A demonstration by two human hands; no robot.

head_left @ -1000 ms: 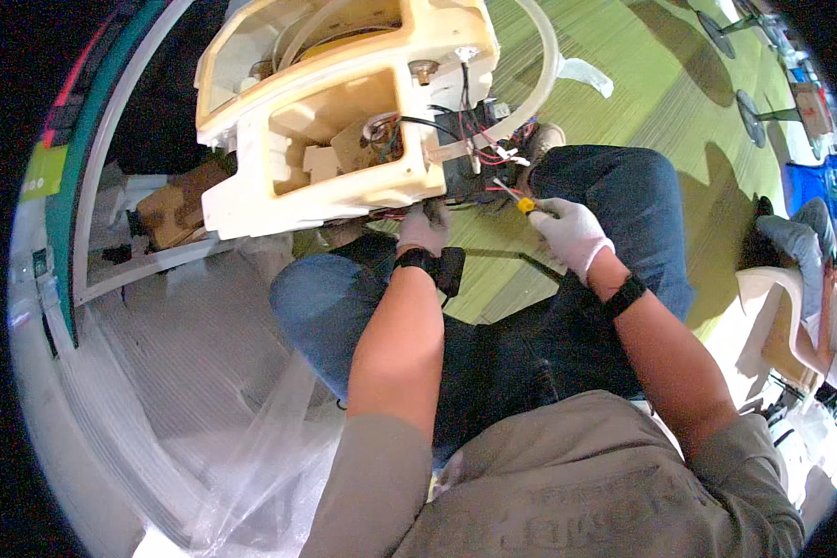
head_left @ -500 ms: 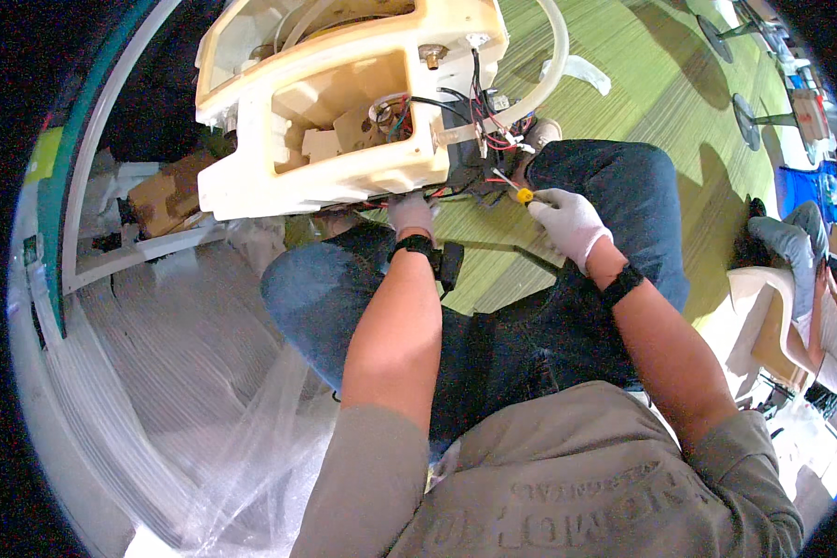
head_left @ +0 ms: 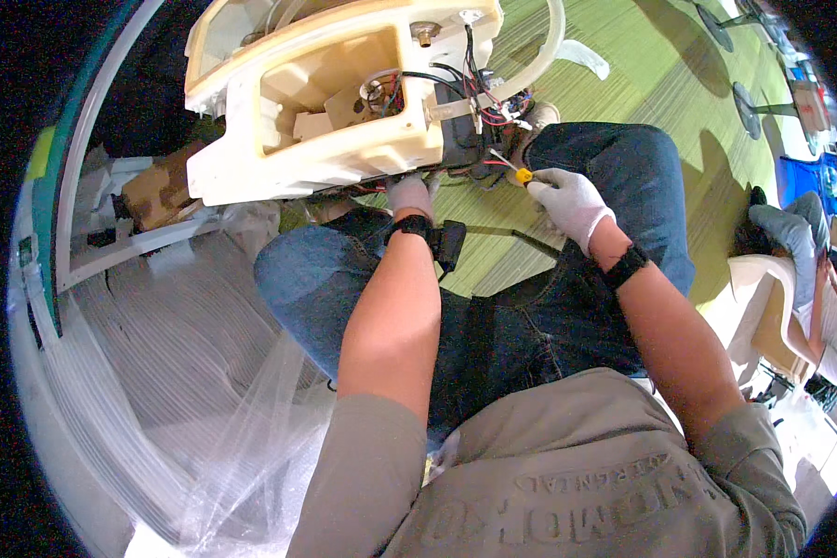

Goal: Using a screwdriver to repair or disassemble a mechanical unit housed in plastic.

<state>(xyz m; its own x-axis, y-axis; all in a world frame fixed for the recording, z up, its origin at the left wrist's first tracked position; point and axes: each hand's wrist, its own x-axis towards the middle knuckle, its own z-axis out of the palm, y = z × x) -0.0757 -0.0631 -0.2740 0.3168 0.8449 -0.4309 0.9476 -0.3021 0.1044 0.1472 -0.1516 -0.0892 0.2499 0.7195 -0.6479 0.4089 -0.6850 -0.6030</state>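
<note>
My right hand (head_left: pixel 572 202), in a white glove, is closed on a screwdriver (head_left: pixel 524 176) with a yellow handle. Its thin shaft points up and left toward a bundle of red, black and white wires (head_left: pixel 493 104). Those wires hang from the right end of a cream plastic housing (head_left: pixel 335 153) with a deep rectangular opening. Under the housing's near edge reaches my left hand (head_left: pixel 409 196), also gloved. Its fingers are hidden there, so what they touch cannot be seen. A clear hose (head_left: pixel 544 65) curves out from the housing's right side.
Clear plastic wrap (head_left: pixel 251 465) lies on the left beside a ribbed grey surface (head_left: pixel 177 325). A cardboard box (head_left: pixel 163 191) stands behind it. Green carpet (head_left: pixel 623 84) stretches to the right, where a person sits near a white chair (head_left: pixel 763 298).
The housing appears slightly higher and further left in view. My right hand and the screwdriver stay close to the wires; the left hand remains under the housing's edge.
</note>
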